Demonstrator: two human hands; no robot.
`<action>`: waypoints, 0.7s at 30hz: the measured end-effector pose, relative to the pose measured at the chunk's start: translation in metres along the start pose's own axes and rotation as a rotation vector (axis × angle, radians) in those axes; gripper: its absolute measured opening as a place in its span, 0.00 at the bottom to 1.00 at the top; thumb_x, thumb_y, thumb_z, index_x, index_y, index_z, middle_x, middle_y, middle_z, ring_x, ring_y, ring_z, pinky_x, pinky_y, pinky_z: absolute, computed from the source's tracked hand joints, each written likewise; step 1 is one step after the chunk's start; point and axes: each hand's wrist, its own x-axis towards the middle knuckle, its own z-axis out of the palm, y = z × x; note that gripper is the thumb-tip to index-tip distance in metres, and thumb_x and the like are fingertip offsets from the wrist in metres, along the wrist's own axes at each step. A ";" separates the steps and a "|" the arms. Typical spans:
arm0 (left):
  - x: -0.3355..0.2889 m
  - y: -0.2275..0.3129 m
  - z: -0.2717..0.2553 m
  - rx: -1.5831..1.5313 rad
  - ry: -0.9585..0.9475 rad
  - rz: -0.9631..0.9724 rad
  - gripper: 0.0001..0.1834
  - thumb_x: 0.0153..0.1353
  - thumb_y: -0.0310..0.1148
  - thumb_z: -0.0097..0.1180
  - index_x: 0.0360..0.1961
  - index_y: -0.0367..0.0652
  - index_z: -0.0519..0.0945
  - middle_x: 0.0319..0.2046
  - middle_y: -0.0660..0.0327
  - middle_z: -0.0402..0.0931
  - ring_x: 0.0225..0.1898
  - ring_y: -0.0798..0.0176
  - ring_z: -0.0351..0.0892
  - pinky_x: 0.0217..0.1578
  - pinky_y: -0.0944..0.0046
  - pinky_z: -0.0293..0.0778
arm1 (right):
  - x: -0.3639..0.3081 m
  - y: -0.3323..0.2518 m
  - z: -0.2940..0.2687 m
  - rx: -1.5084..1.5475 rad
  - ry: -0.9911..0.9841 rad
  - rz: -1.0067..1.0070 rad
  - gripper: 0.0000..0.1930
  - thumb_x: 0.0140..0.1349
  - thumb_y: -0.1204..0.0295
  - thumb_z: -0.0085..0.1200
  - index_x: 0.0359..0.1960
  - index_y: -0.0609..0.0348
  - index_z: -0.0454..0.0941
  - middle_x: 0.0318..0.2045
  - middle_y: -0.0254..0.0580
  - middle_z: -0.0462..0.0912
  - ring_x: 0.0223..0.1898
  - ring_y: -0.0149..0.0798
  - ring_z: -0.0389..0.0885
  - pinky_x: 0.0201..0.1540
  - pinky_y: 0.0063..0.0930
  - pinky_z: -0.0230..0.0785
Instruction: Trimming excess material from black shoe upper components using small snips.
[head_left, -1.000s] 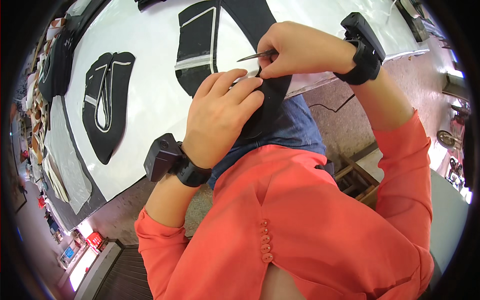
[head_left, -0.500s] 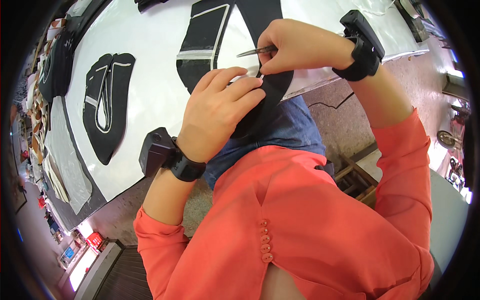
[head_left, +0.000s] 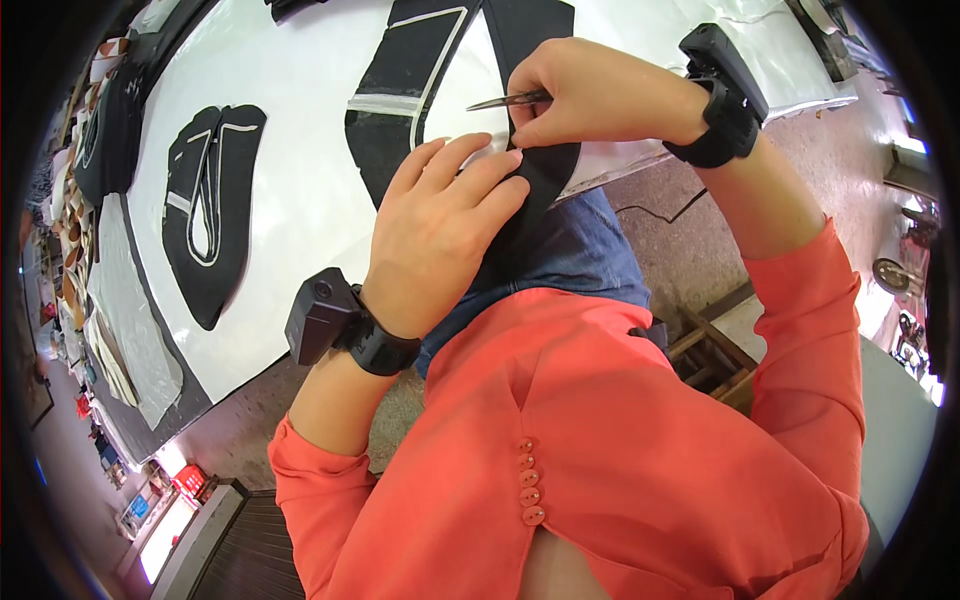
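A black shoe-upper-like piece (head_left: 385,130) with white-lined edges lies on the table before me, its two sides spread around a gap. My left hand (head_left: 437,222) rests palm down on its near part, fingers stretched out and slightly apart. Just right of those fingertips, my right hand (head_left: 575,95) is closed, thumb and forefinger together at the piece's inner edge. A slim, pointed metal tool (head_left: 507,101) is held in this hand, its tip pointing left over the gap. What the right fingertips pinch is hidden. Each wrist wears a black strapped device.
A second, similar black piece (head_left: 225,235) lies to the left on the white table covering (head_left: 300,190). Clear plastic sheeting (head_left: 140,320) and dark material (head_left: 112,140) sit along the left edge. A wooden crate (head_left: 712,365) stands on the floor at right.
The black piece has shifted slightly left and turned a little. My left hand has moved slightly right at the wrist; the right hand and tool have moved slightly left.
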 end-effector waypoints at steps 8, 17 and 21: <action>-0.003 0.004 0.001 0.019 -0.022 -0.031 0.16 0.56 0.20 0.54 0.45 0.45 0.82 0.54 0.65 0.80 0.60 0.52 0.76 0.60 0.49 0.71 | 0.005 0.002 -0.010 -0.056 -0.009 -0.039 0.13 0.54 0.66 0.63 0.25 0.65 0.79 0.17 0.40 0.74 0.21 0.32 0.73 0.25 0.28 0.65; -0.008 0.015 0.005 0.072 -0.002 -0.065 0.09 0.59 0.27 0.55 0.42 0.45 0.79 0.51 0.63 0.80 0.61 0.53 0.75 0.64 0.46 0.68 | 0.001 -0.008 0.004 -0.024 -0.029 0.045 0.13 0.52 0.66 0.63 0.26 0.67 0.80 0.19 0.45 0.78 0.23 0.37 0.77 0.30 0.32 0.70; -0.009 0.015 0.003 0.069 0.006 -0.063 0.07 0.59 0.27 0.55 0.40 0.45 0.79 0.51 0.62 0.80 0.61 0.53 0.75 0.64 0.46 0.67 | -0.001 -0.007 -0.005 -0.002 -0.051 0.022 0.13 0.52 0.66 0.62 0.26 0.67 0.80 0.18 0.43 0.77 0.22 0.35 0.75 0.29 0.31 0.69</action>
